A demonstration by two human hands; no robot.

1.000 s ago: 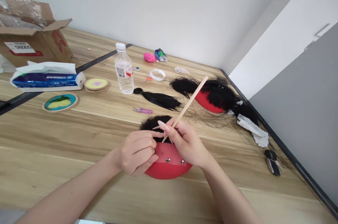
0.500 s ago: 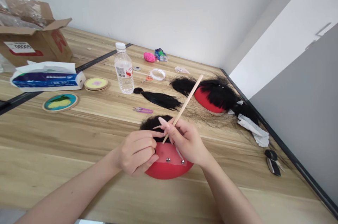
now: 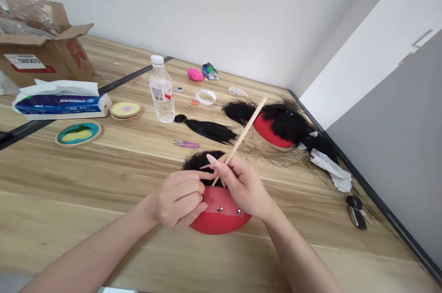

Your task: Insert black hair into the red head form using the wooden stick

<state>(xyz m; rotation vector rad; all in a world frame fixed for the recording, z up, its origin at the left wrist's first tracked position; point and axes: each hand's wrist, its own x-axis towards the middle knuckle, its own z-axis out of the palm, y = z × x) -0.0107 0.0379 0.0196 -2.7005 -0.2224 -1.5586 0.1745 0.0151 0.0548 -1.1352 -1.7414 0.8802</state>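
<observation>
A red dome [image 3: 217, 226] sits on the table with a sheer pinkish piece pinned over its top by round metal pins [image 3: 220, 209]. Black hair [image 3: 202, 161] covers its far side. My right hand [image 3: 243, 185] grips a slim wooden stick [image 3: 246, 129], its lower tip at the hair's edge on the dome. Against the dome's left side rests my left hand [image 3: 183, 196], fingers curled and index finger pointing in beside the stick tip. Whatever lies between its fingertips is too small to make out. The fingertips of both hands nearly meet.
Beyond the hands lie purple thread snips [image 3: 187, 144], a tied black hair bundle [image 3: 209, 131] and a water bottle [image 3: 162, 90]. At right is another red dome [image 3: 272, 134] with black hair. Embroidery hoops [image 3: 79, 134], a tissue pack [image 3: 62, 102] and a cardboard box [image 3: 51, 56] stand left.
The stick in my right hand has shifted very slightly. Both hands stay at the same spot on the dome.
</observation>
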